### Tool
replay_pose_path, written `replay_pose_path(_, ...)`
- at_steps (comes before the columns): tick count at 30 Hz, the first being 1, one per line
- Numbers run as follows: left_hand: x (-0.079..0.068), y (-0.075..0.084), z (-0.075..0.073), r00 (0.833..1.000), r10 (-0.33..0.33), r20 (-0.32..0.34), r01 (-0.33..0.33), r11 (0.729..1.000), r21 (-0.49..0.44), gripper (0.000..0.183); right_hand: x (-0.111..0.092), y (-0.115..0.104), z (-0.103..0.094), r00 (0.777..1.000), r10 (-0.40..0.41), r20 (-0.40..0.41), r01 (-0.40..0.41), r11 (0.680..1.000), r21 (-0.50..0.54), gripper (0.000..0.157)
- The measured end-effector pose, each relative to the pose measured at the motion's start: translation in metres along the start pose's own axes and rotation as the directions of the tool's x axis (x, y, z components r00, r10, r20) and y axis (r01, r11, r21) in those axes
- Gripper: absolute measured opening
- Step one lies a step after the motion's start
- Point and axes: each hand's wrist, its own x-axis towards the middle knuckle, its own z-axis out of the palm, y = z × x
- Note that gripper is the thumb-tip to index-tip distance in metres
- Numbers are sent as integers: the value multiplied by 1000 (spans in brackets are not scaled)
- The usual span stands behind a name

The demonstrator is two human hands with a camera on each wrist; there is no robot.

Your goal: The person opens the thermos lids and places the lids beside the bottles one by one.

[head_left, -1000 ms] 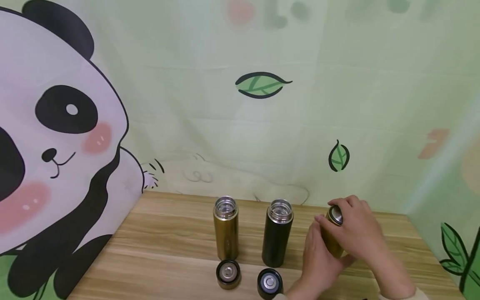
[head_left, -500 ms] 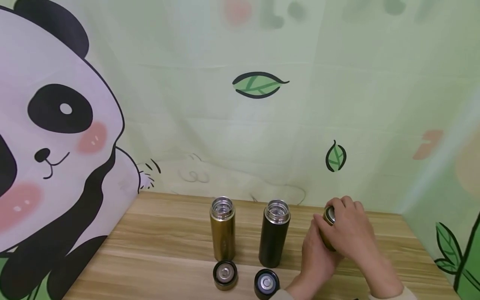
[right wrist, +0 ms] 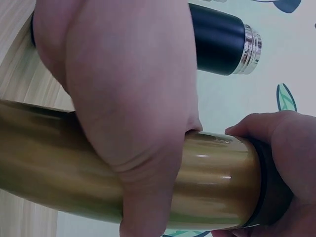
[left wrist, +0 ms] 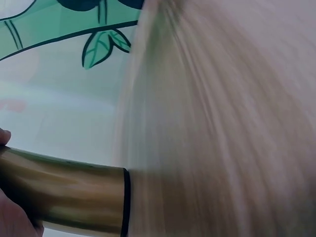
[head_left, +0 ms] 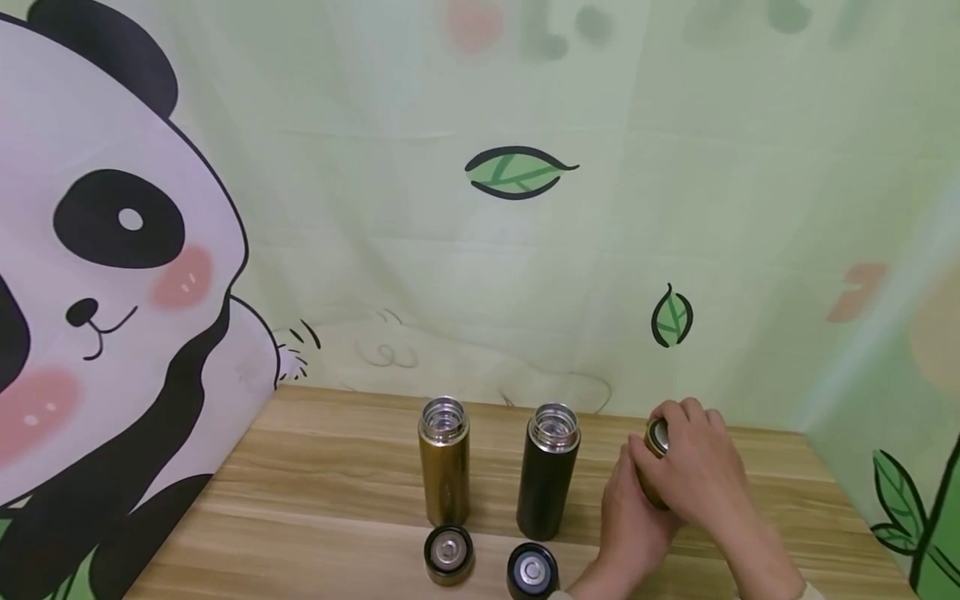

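On the right of the table, my left hand (head_left: 637, 529) is wrapped round the body of a gold thermos flask (right wrist: 212, 182). My right hand (head_left: 697, 467) grips its capped top, fingers curled over the rim; part of the cap's shiny top (head_left: 658, 436) shows in the head view. The hands hide most of this flask. To its left, a black thermos flask (head_left: 549, 483) and another gold flask (head_left: 446, 475) stand upright with uncovered steel mouths. In front of them lie a black-rimmed cap (head_left: 533, 572) and a gold-sided cap (head_left: 449, 552), undersides up.
The wooden table (head_left: 322, 492) runs back to a pale green cloth backdrop (head_left: 360, 208) printed with leaves and a large panda (head_left: 135, 250). The black flask stands a short way left of my left hand, and the black-rimmed cap is near my left wrist.
My right hand has turned over the top of the held flask and covers more of its cap. The whole head view has shifted slightly; the standing flasks and loose caps keep their places.
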Motion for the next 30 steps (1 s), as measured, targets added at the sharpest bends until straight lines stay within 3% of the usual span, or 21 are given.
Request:
replay_pose_path(4, -1, 0, 0, 1000, -26, 10, 26, 999, -21, 75, -1, -1, -3, 1000, 15, 8, -15, 1000, -19, 52)
replay_pose_path(10, -2, 2, -1, 996, -80, 35, 81, 996, -38, 76, -5, -7, -12, 999, 38, 17, -34, 980, -194, 76)
replay_pose_path(16, -2, -1, -1, 997, -68, 23, 69, 997, -34, 80, -3, -17, -24, 988, 109, 109, -79, 964, -252, 75)
replay_pose_path(20, -2, -3, 0, 998, -65, 26, 66, 997, -38, 81, -1, -21, -27, 977, 116, 180, -63, 959, -276, 73)
replay_pose_path(27, -2, -2, -1, 998, -53, 25, 54, 997, -54, 73, 3, -21, -25, 977, 99, 187, -46, 962, -267, 57)
replay_pose_path(30, -1, -3, -1, 999, -48, 23, 49, 997, -56, 78, 4, -19, -22, 981, 80, 178, -31, 965, -259, 51)
